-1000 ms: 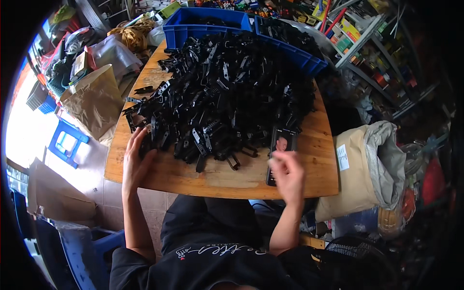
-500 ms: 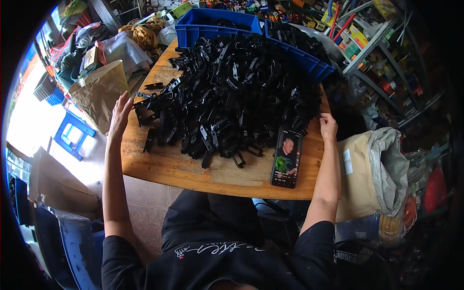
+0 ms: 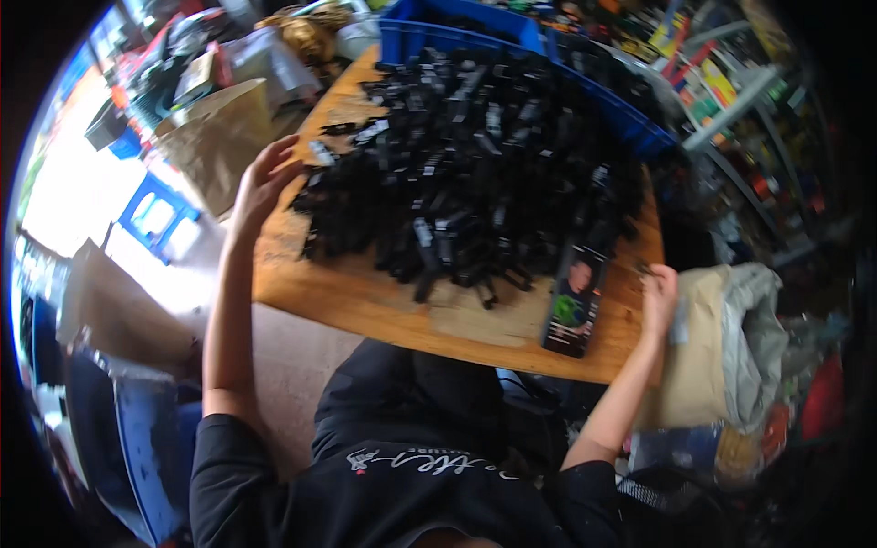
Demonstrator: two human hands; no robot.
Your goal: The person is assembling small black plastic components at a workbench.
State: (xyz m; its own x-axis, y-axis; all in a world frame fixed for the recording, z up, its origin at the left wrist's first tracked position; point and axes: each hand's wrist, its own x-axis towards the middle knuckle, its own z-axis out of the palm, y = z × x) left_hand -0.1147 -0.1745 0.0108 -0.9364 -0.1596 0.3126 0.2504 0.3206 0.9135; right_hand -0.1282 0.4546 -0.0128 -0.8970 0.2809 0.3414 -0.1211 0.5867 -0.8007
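A large heap of small black parts (image 3: pixel 475 164), some with shiny strips, covers most of the wooden table (image 3: pixel 301 292); motion blur hides their exact kind. At the heap's left side is my left hand (image 3: pixel 267 178), fingers stretched and slightly bent, apparently holding nothing. My right hand (image 3: pixel 660 297) is at the table's right edge, fingertips pinched together. A tiny dark bit shows at those fingertips, too blurred to name. Between the right hand and the heap's near edge lies a phone (image 3: pixel 573 306), its screen lit with a picture of a person.
Two blue crates stand behind the heap, one at the back (image 3: pixel 457 41) and one at the right (image 3: pixel 630 119). Beside the table's right edge stands an open paper sack (image 3: pixel 703 356) with a grey lining. On the left are a brown paper bag (image 3: pixel 219 137) and a blue stool (image 3: pixel 157 215).
The whole view has shifted and blurred. My right hand has moved nearer along the table's right edge, and a small dark bit now shows at its fingertips. My left hand's fingers now bend toward the heap.
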